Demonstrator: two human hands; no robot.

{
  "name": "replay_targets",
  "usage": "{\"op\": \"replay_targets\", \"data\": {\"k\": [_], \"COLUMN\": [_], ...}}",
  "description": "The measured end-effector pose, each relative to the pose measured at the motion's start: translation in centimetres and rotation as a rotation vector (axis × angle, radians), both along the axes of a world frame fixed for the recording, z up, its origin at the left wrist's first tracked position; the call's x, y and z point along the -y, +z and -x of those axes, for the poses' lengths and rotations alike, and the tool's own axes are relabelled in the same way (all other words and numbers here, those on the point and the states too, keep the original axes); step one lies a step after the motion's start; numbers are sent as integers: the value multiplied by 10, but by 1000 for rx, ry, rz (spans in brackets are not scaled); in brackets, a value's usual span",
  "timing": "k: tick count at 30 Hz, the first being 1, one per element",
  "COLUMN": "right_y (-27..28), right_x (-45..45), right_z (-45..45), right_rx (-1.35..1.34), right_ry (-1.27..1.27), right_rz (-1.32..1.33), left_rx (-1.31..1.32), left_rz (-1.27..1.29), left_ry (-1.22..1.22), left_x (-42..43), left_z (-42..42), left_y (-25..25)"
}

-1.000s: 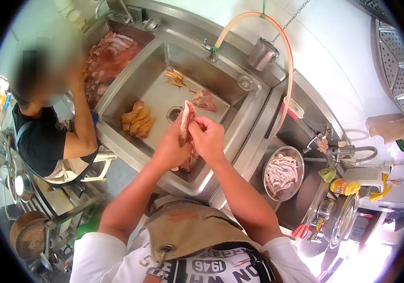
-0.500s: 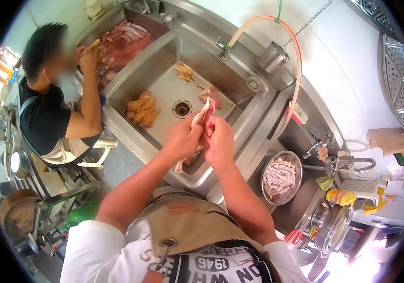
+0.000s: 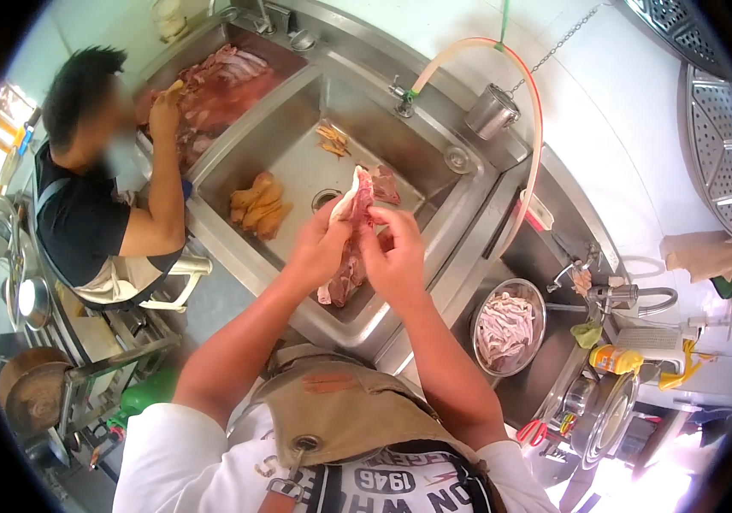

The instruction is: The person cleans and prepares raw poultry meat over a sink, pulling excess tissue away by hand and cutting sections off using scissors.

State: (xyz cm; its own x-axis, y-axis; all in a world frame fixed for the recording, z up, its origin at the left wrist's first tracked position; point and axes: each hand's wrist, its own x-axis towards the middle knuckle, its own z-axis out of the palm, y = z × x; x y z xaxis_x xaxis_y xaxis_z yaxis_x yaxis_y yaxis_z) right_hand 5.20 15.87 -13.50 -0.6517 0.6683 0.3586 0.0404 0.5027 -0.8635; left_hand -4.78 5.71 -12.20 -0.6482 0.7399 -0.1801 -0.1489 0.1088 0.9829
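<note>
Over the middle sink (image 3: 298,160) I hold a long piece of raw meat (image 3: 349,267) with a pale, fatty edge. My left hand (image 3: 319,248) is wrapped round its left side. On the other side, my right hand (image 3: 394,256) pinches the red flesh between thumb and fingers. Behind the strip, another chunk of red meat (image 3: 386,185) lies on the sink floor. Yellow poultry pieces (image 3: 259,205) sit at the sink's left, and a few chicken feet (image 3: 332,138) lie near its back.
A co-worker (image 3: 84,205) sits at the left beside a sink of raw meat in reddish water (image 3: 229,94). A colander of pale meat strips (image 3: 507,329) stands in the right basin. A hose (image 3: 540,120) arches from the tap (image 3: 403,96); a metal pot (image 3: 492,111) hangs nearby.
The meat strip has turned to show more of its red side. My right hand has opened from a closed fist into a pinch, and my left hand has shifted slightly left.
</note>
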Motion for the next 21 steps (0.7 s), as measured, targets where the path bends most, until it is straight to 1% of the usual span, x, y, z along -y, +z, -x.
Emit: {"op": "replay_targets", "data": {"k": [1, 4, 7, 10, 11, 14, 16, 19, 21], "right_y": [7, 10, 6, 5, 6, 12, 14, 18, 25], "right_x": [3, 6, 3, -1, -1, 1, 4, 4, 4], "right_z": [1, 2, -2, -7, -8, -13, -17, -21, -24], "right_rx": [13, -6, 50, 106, 113, 117, 99, 78, 52], "right_ry": [18, -1, 23, 61, 47, -1, -48, -26, 17], "right_rz": [-104, -97, -60, 43, 29, -45, -127, 60, 235], "left_rx": [117, 136, 130, 177, 147, 216, 119, -49, -166], "left_rz": [-25, -152, -19, -136, -118, -110, -78, -54, -26], "left_ry": [7, 5, -13, -7, 1, -33, -33, -5, 21], "left_x": [0, -2, -2, 2, 3, 5, 5, 4, 4], "left_z": [0, -4, -6, -7, -8, -12, -15, -22, -27], "left_y": [4, 4, 6, -6, -6, 8, 10, 13, 19]}}
